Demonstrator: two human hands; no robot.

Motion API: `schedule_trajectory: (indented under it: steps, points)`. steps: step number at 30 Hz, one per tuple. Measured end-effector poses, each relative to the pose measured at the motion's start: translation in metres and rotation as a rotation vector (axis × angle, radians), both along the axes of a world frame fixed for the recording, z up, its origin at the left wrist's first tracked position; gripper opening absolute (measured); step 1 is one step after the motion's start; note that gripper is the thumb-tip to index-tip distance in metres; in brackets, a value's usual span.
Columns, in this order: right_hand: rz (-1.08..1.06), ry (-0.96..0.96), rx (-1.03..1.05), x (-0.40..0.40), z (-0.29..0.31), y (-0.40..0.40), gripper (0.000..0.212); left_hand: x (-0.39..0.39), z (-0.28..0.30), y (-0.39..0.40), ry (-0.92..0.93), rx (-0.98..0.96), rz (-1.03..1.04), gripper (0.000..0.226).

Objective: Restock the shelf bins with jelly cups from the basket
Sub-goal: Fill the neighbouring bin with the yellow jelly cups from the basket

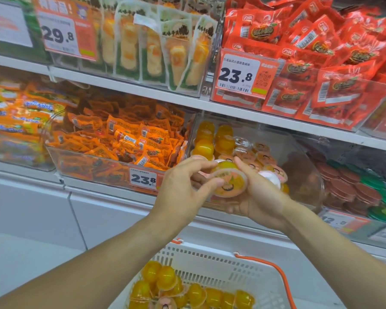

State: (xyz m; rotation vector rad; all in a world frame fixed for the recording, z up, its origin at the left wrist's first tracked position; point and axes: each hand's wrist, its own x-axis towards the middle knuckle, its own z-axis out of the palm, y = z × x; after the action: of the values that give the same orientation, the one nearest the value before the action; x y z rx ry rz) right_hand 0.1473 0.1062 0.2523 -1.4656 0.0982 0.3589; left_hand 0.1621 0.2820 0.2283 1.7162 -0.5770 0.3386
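Left hand (183, 186): centre of the frame, fingers and thumb curled onto the left edge of an orange jelly cup (228, 182), pinching it.
Right hand (257, 197): just right of centre, palm up, cradling the same jelly cup from below with its thumb along the cup's upper right side; a pale pink-lidded cup (270, 178) also rests against its fingers.
Jelly cup held: tilted, its printed lid faces the camera, right at the front edge of the clear jelly bin (299, 148).
Clear jelly bin: middle shelf, centre right; orange cups stacked at its back left, more cups lying lid-up in front of them, the right part showing bare clear wall.
Basket (232, 273): bottom centre, white plastic with an orange handle (276, 273); holds a heap of orange jelly cups (187, 288) in its left half.
Orange-packet bin (112, 141): left of the jelly bin, full of small orange snack packets, price tag (143, 179) reading 23.8 on its front.
Red-packet bin (321, 70): upper right, piled with red packets, tag (239, 74) reading 23.8.
Upper centre bin (143, 41): upright clear pouches of yellow snacks, tag (58, 35) reading 29.8.
Far right bin (354, 186): dark red and green flat lidded cups.
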Motion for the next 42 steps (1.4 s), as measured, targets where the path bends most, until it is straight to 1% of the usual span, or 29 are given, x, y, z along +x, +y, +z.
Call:
schedule_trajectory:
  steps: [2,4,6,8,11,13,14,15,17,19,21,24,26,29,31,32,35,38,40,42]
  points:
    - [0.04,0.008,0.02,0.002,0.004,-0.001,0.057,0.003,-0.001,0.001,0.005,-0.01,0.01,0.026]
    - [0.052,0.001,0.019,0.004,0.009,-0.001,0.052,0.006,-0.001,0.003,-0.002,-0.004,0.018,0.025]
    - [-0.03,-0.052,0.003,0.008,0.015,-0.004,0.049,0.009,-0.002,0.003,-0.003,0.003,0.036,0.03]
    - [-0.179,-0.163,-0.072,0.015,0.023,-0.013,0.043,0.009,-0.003,0.003,0.016,0.02,0.072,0.03]
    - [-0.44,-0.358,-0.396,0.037,0.03,-0.031,0.034,0.009,-0.005,0.003,0.06,0.065,0.078,0.019]
    - [-0.538,-0.435,-0.577,0.056,0.026,-0.041,0.037,0.009,-0.007,0.005,0.074,0.117,0.06,0.02]
    - [-0.548,-0.476,-0.695,0.065,0.022,-0.045,0.04,0.009,-0.008,0.005,0.086,0.146,0.048,0.02]
    - [-0.523,-0.515,-0.836,0.073,0.02,-0.048,0.043,0.008,-0.008,0.006,0.095,0.169,0.036,0.02]
    - [-0.4,-0.554,-1.084,0.087,0.018,-0.054,0.05,0.008,-0.01,0.006,0.097,0.193,0.016,0.019]
    - [-0.262,-0.53,-1.188,0.096,0.02,-0.056,0.054,0.008,-0.012,0.005,0.095,0.21,0.007,0.017]
    - [-0.17,-0.486,-1.219,0.102,0.021,-0.059,0.056,0.009,-0.014,0.004,0.099,0.231,0.008,0.015]
    - [-0.099,-0.486,-1.27,0.106,0.02,-0.068,0.049,0.01,-0.017,0.004,0.084,0.281,0.028,0.015]
    - [-0.076,-0.491,-1.269,0.106,0.019,-0.073,0.047,0.011,-0.018,0.003,0.064,0.316,0.034,0.015]
    - [-0.089,-0.484,-1.246,0.105,0.014,-0.072,0.051,0.011,-0.021,0.001,0.068,0.35,0.021,0.013]
    - [-0.075,-0.497,-1.3,0.106,0.007,-0.065,0.058,0.01,-0.022,-0.001,0.074,0.363,0.016,0.013]
    - [-0.072,-0.506,-1.331,0.107,0.004,-0.061,0.057,0.01,-0.023,-0.002,0.075,0.369,0.017,0.012]
    - [-0.125,-0.511,-1.335,0.108,0.0,-0.054,0.051,0.01,-0.024,-0.002,0.091,0.372,0.017,0.013]
    - [-0.218,-0.419,-1.298,0.107,0.006,-0.058,0.044,0.012,-0.024,-0.001,0.097,0.367,0.025,0.013]
    - [-0.227,-0.356,-1.302,0.105,0.009,-0.062,0.039,0.012,-0.024,0.0,0.099,0.371,0.026,0.012]
    - [-0.232,-0.316,-1.27,0.104,0.009,-0.062,0.039,0.013,-0.025,0.0,0.099,0.381,0.029,0.012]
